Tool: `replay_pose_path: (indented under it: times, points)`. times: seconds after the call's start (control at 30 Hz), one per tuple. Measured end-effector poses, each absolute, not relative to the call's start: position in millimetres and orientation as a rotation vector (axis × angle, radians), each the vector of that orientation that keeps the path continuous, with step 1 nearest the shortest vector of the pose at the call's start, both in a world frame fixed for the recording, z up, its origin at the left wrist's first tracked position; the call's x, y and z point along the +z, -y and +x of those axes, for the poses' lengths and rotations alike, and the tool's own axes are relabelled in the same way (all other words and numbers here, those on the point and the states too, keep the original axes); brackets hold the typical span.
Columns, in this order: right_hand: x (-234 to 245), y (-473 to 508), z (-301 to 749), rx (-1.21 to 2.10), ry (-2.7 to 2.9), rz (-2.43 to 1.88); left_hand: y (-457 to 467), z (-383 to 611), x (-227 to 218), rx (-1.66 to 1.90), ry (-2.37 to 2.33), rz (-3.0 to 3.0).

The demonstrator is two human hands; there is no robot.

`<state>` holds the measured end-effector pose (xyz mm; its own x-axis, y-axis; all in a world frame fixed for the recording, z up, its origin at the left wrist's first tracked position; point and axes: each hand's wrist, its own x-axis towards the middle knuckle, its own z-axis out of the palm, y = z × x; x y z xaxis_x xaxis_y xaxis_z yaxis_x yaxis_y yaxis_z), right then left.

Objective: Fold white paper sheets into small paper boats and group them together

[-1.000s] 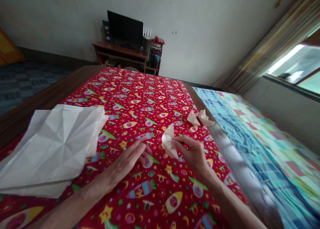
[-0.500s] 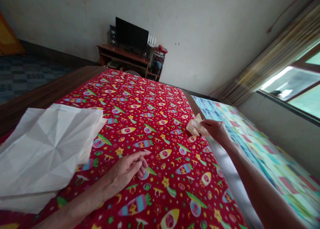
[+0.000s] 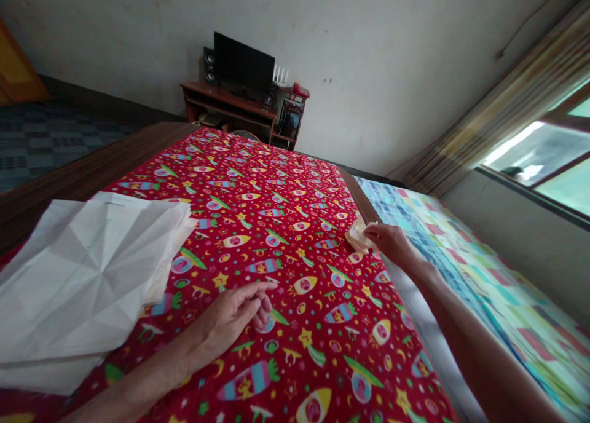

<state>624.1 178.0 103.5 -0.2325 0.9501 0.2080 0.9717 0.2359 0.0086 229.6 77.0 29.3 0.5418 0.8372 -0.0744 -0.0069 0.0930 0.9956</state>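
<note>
My left hand [image 3: 246, 309] rests on the red patterned cloth [image 3: 276, 251], its index finger stretched out and the others loosely curled, with nothing in it. Out at the cloth's right edge, my right hand [image 3: 389, 241] pinches a small folded piece of cream paper [image 3: 357, 235]. That paper touches the cloth; its right part is hidden by my fingers. To the left of my left hand lies a stack of large creased white paper sheets [image 3: 101, 275], the top one marked by folds fanning out from its middle.
A bed with a multicoloured checked cover [image 3: 442, 238] adjoins on the right, below a window [image 3: 544, 149] with curtains. Beyond the far end stands a brown desk [image 3: 230, 100] with a monitor [image 3: 244, 66], a speaker [image 3: 209, 64] and a red telephone [image 3: 300, 91]. A dark wooden edge [image 3: 92, 165] borders the cloth.
My right hand has shifted slightly left over the folded paper, covering more of it, and the paper's raised point has dropped. My left hand and the sheet stack stay in place.
</note>
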Motion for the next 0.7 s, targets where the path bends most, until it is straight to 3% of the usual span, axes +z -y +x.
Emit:
replay_pose_path:
  times: [0.7]
  points:
    - [108,-217,621,0.057,2.375,-1.852,-76,229,31,0.731,-0.828,1.360]
